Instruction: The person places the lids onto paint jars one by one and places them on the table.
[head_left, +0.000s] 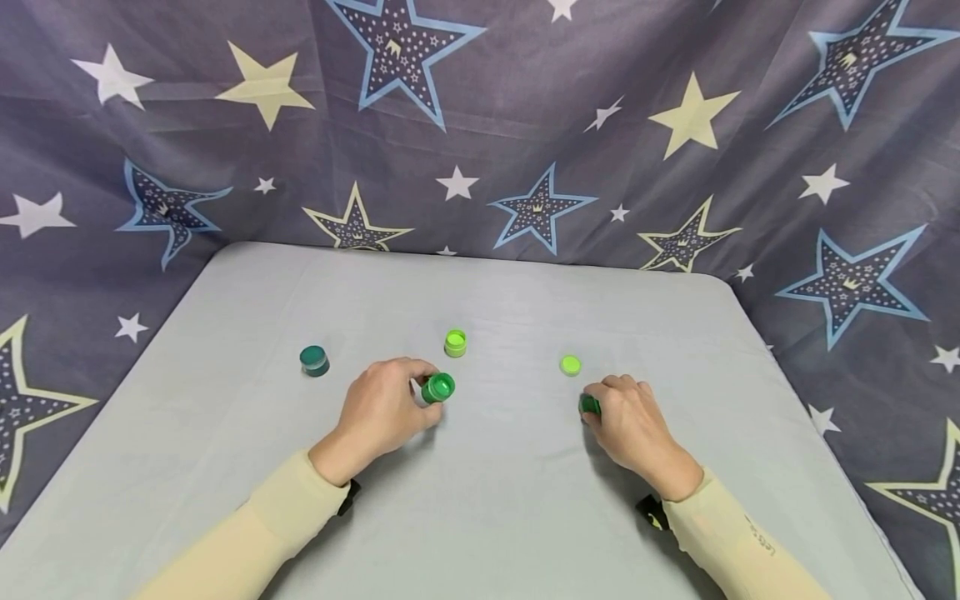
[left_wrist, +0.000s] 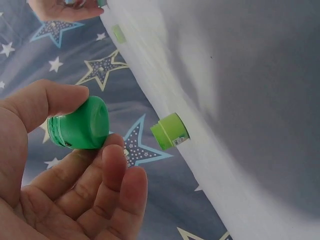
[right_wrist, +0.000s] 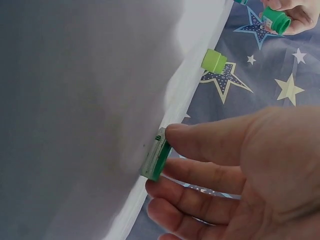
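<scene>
L. hand (head_left: 382,408): partly curled, thumb & fingers gripping green pot (head_left: 437,387), uncapped, mouth up w/ slight tilt. R. hand (head_left: 633,425): thumb & fingertips pinching dk green lid (head_left: 590,405), tilted, at or nr. worktop (head_left: 495,500); contact can't be told. Handling, as judged: keep pot mouth up, grip light, in case contents shift; pinch lid by rim, lower flat, free only once fully seated; keep fingers clear of lime lid (head_left: 571,365), lying flat just beyond R. hand. Also: lime pot (head_left: 455,352), uncapped, upright, just past green pot, so L. wrist shouldn't swing fwd. Far L.: teal pot (head_left: 314,362), apparently capped. Behind: starry fabric (head_left: 562,125).
</scene>
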